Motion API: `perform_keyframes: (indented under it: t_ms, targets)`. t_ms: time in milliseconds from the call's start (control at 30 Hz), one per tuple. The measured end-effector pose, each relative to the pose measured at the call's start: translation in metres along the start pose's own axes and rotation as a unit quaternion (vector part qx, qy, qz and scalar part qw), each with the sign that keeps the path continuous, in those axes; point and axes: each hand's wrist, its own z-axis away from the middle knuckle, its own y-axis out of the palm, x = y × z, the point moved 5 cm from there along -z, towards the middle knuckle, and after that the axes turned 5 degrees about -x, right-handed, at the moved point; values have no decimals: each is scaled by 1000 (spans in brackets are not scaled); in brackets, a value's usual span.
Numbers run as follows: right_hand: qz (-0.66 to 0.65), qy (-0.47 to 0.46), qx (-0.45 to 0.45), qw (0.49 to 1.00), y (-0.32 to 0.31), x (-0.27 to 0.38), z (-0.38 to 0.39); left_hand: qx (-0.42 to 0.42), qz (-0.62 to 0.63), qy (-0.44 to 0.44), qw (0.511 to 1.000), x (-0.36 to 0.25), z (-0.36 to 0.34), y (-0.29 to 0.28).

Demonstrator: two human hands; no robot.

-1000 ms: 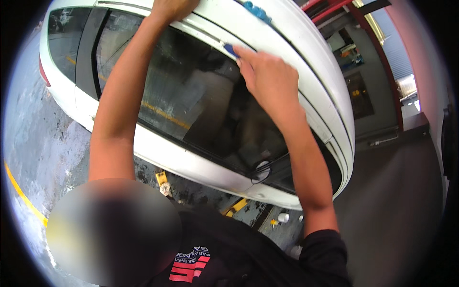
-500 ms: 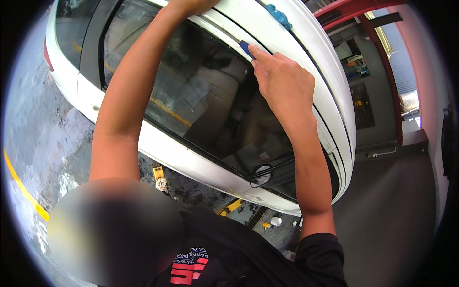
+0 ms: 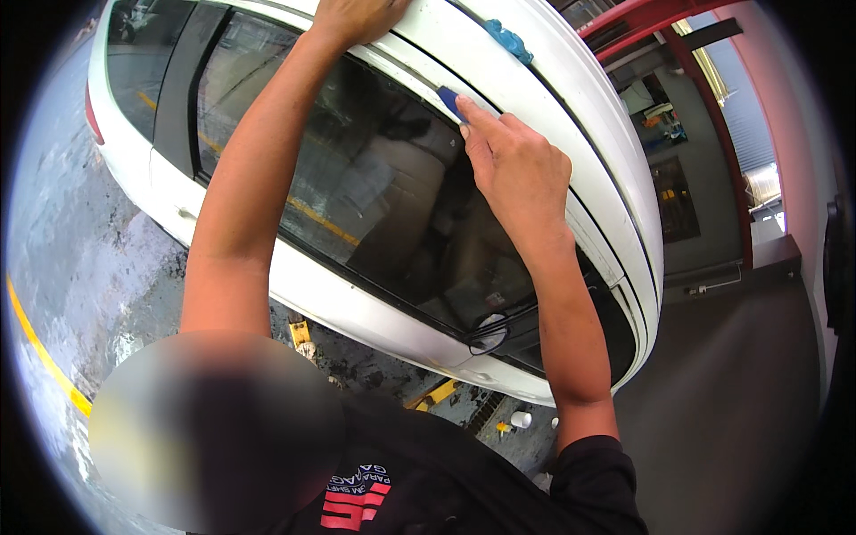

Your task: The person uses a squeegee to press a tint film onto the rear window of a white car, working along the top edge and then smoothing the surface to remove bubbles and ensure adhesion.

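A white car fills the middle of the head view, its dark side window below my arms. My right hand grips a small blue flat-ended tool, index finger stretched along it. The tool's end lies at the strip between window and roof; its exact kind is hidden by my fingers. Farther left along the same roof edge is my left hand. Its fingers are turned away and partly cut off by the picture's top.
A crumpled blue lump, perhaps a glove or cloth, lies on the roof. Yellow metal pieces and a white cup-like container are on the stained floor. A red frame and a dark grey wall stand at the right.
The view has shifted slightly, so the car and lump sit a little lower and more to the left. More of my left hand shows. The blue tool stays at nearly the same place.
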Motion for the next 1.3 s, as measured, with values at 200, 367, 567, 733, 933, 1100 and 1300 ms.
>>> perform_keyframes:
  t_ms: [200,367,567,733,933,1100,1300]
  targets:
    - [25,21,36,999,7,-1,5,11,-17,-2,1000,0,1,-2]
    - [32,17,5,999,23,4,-1,-7,-7,3,1000,3,3,0]
    - [-14,30,-2,999,10,1,-13,-15,-12,24,1000,4,-4,-5]
    - [-16,51,25,998,6,-7,11,-6,20,3,1000,3,1,-3]
    - [0,31,0,1000,24,14,-7,-4,11,4,1000,1,3,0]
    - [-190,65,-138,970,4,-42,-11,8,21,-2,1000,0,0,-1]
    - [-90,122,-211,966,-37,-153,-25,-131,64,-6,989,-17,47,-19]
